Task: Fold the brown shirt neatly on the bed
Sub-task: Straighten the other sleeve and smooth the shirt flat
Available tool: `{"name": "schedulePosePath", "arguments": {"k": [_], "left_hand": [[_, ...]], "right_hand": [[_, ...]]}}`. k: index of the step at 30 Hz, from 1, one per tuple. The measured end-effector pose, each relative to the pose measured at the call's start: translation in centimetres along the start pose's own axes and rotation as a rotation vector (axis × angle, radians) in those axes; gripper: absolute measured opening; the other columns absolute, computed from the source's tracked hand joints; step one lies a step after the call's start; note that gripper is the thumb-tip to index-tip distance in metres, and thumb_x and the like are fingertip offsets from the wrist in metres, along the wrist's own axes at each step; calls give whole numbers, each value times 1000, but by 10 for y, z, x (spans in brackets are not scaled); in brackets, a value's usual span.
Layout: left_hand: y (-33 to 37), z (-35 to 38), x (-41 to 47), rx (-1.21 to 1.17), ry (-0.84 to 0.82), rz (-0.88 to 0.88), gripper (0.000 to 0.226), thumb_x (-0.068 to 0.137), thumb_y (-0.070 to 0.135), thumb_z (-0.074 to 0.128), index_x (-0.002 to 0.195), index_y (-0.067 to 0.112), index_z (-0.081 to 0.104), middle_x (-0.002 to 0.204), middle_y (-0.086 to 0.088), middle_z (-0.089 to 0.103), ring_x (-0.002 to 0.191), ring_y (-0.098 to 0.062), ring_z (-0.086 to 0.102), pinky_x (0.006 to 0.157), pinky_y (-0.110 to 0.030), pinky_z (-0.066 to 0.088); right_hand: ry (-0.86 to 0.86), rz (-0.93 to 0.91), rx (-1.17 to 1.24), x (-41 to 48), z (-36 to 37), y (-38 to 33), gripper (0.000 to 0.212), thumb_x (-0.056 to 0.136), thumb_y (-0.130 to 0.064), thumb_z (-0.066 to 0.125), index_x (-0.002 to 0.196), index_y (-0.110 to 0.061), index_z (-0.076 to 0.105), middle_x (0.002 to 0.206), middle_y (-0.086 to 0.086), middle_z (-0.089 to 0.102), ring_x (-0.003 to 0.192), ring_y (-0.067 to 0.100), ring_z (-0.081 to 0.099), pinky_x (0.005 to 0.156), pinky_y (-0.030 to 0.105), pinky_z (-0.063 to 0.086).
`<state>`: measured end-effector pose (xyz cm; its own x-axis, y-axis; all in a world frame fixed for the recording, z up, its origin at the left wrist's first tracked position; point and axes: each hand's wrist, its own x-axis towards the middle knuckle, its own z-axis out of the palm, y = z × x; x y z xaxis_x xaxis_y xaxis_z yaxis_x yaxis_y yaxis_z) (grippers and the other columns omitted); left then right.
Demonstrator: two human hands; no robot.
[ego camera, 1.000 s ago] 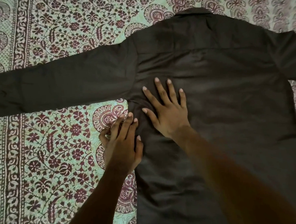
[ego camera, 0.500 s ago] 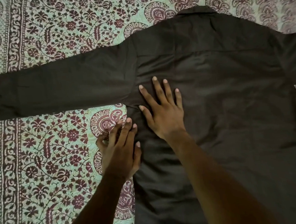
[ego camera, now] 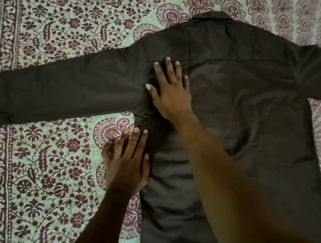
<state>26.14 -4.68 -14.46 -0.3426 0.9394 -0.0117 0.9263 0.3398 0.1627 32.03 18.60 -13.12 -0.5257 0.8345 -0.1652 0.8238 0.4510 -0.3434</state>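
The dark brown shirt [ego camera: 248, 101] lies spread flat, back up, on the bed, collar at the far side and both sleeves stretched out sideways. Its left sleeve [ego camera: 60, 90] runs to the left edge of the view. My right hand [ego camera: 170, 92] presses flat with spread fingers on the shirt near the left armpit seam. Lower down, my left hand [ego camera: 127, 161] rests with straight fingers at the shirt's left side edge, half on the bedsheet.
The bed is covered by a green sheet [ego camera: 46, 175] printed with maroon flowers and paisley borders. The shirt's right sleeve [ego camera: 316, 74] runs out of view at the right. The hem is hidden below the frame.
My right hand has slid up along the shirt toward the shoulder seam. My left hand has stayed at the side edge. The camera view has shifted slightly.
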Motion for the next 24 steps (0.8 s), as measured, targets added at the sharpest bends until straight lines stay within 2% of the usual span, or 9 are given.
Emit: {"name": "schedulePosePath", "arguments": {"k": [2,7,10,12,13,15,18,20,24], "left_hand": [[0,0,0,-6,5,-4,65,97,42,49,160,27,41,163,2,45,138,-30,50,114,-58,29],[0,-1,1,-31,9,8,64,97,43,48,159,27,43,162,3,45,139,-29,50,111,-59,30],[0,-1,4,-36,30,16,64,96,42,49,158,26,44,162,3,47,139,-28,50,111,-58,31],[1,-1,3,-32,32,19,65,96,41,51,158,26,44,161,3,48,138,-28,49,111,-57,31],[1,-1,2,-30,32,21,65,96,40,51,158,26,44,161,3,48,138,-28,49,110,-57,32],[1,-2,1,-33,43,20,65,95,40,51,158,26,44,161,3,48,138,-27,48,110,-56,32],[0,-1,0,-28,59,15,64,95,40,51,157,26,46,160,3,49,137,-26,47,110,-56,32],[0,-1,1,-27,70,17,64,95,40,51,157,26,46,159,2,49,136,-26,46,109,-56,32],[0,0,1,-34,63,17,64,95,41,50,157,25,46,159,2,49,135,-26,46,109,-57,32]], "right_hand": [[-49,51,-6,4,4,10,66,105,-62,31,165,-38,15,175,-1,-3,161,25,-6,128,56,4],[134,401,-154,-86,-6,88,71,97,-76,25,161,-51,7,175,-9,2,161,23,5,124,62,10],[101,646,-84,-105,-19,121,78,95,-80,20,163,-47,2,175,-4,-4,161,29,-3,123,68,5],[147,748,-59,-89,-20,118,84,95,-80,18,165,-35,8,174,5,-7,159,38,-9,124,67,-2],[186,707,-76,-76,-19,108,85,96,-77,19,166,-29,13,174,9,-5,159,42,-8,124,66,-2],[212,418,-97,-45,-14,77,79,100,-69,24,165,-25,21,174,9,2,159,41,-2,124,64,3],[27,-41,-136,-11,-2,36,70,102,-65,26,165,-35,17,175,-2,3,161,27,1,125,63,8],[-10,-41,-164,-10,2,40,67,102,-68,25,163,-45,12,175,-9,0,161,20,1,126,61,6],[104,342,-145,-65,-12,99,73,95,-81,22,160,-53,6,174,-9,1,161,22,1,126,59,5]]}}
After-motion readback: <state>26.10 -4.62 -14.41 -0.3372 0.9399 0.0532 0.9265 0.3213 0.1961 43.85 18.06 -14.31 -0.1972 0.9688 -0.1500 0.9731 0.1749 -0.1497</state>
